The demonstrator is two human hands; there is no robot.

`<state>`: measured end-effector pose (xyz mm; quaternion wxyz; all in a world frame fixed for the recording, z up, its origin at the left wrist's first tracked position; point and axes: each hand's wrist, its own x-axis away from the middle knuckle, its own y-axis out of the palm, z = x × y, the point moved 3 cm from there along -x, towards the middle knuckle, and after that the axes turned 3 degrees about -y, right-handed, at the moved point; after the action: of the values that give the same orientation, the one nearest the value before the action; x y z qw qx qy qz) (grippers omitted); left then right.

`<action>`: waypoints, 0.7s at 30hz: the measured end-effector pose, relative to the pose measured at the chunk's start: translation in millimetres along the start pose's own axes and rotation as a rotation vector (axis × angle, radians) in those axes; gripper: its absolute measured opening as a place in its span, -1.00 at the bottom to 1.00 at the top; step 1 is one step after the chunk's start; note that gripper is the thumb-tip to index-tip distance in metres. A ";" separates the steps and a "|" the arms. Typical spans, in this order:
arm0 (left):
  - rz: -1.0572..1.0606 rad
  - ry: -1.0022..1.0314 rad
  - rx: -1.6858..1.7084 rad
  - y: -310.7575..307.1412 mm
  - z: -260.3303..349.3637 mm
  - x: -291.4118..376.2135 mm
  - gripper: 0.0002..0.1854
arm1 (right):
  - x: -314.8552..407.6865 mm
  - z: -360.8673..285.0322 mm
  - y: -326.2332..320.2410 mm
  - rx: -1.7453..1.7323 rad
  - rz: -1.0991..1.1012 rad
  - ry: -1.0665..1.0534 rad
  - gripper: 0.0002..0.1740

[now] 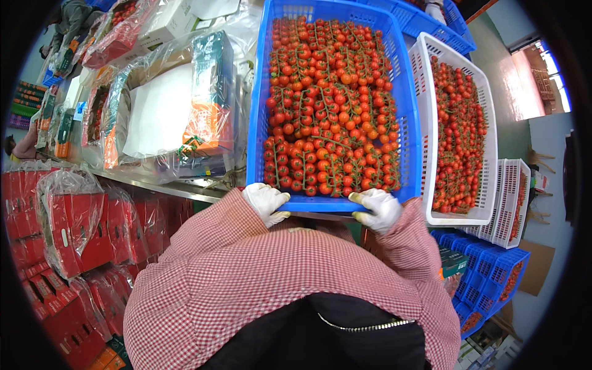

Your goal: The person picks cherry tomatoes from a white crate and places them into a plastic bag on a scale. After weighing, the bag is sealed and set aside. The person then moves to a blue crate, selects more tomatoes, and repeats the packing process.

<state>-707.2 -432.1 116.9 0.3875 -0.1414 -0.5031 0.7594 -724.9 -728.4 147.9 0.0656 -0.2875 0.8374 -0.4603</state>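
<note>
Both hands wear white gloves with yellowish stained fingertips. My left hand point(267, 203) grips the near rim of a blue plastic crate point(319, 203) close to its left corner. Toward the right corner of that same rim, my right hand point(378, 209) has its fingers curled over the edge. Inside the crate, red cherry tomatoes on the vine point(330, 106) lie in rows of trusses, with some orange ones among them. The crate's near end comes up close to my checked sleeves. Its underside is hidden.
Left of the crate, an open carton in clear plastic point(159, 108) sits on a metal table point(199, 190). A white crate of tomatoes point(485, 185) stands close on the right, above stacked blue crates point(497, 273). Red cartons in plastic point(78, 226) are stacked at lower left. Another person's gloved hand point(434, 11) shows beyond.
</note>
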 end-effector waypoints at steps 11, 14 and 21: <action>0.219 -0.054 0.325 -48.7 -28.1 -31.7 -0.67 | -150.6 50.6 -11.1 0.247 0.002 -0.021 -0.74; 0.043 0.120 0.043 -39.0 -10.3 -85.2 -0.68 | -166.7 56.9 7.4 0.386 -0.251 0.112 -0.70; -0.217 0.137 -0.489 -8.4 -4.0 -124.4 -0.77 | -156.6 66.5 -0.8 0.300 -0.149 0.069 -0.82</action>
<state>-618.9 -518.8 100.6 0.4541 -0.2272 -0.6563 0.5581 -570.4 -692.6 86.6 0.0446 -0.3199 0.7374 -0.5932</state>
